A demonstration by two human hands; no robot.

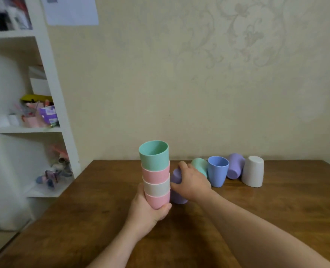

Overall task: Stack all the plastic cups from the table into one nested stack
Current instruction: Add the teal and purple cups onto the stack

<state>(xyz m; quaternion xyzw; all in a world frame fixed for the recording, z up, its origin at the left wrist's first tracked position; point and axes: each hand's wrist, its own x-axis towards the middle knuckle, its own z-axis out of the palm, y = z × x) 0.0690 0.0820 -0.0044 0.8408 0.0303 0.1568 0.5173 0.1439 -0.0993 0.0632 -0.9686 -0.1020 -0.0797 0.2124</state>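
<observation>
- Your left hand is wrapped tight around the bottom of the stack. It holds the stack up just above the tabletop, near the middle.
- The stack has four cups, mouths up: pink at the bottom, then white, then pink, then green on top. Holding it low keeps the open top free, so I think the next cup can drop straight in.
- Your right hand is closed over the purple cup, right beside the stack. That cup leans over, with its closed bottom up and toward the back. I think you will need to turn it mouth up before it can nest.
- Four more cups wait in a row by the back edge of the tabletop, toward the right.
- The green cup is partly hidden behind your right hand.
- The blue cup stands mouth up, touching the green one.
- The second purple cup and the white cup are tipped, bottoms up.
- Those cups sit close together, so they are easy to reach one by one.
- I see no words or brand marks on any cup.
- The paper on the wall is too blurry to read.
</observation>
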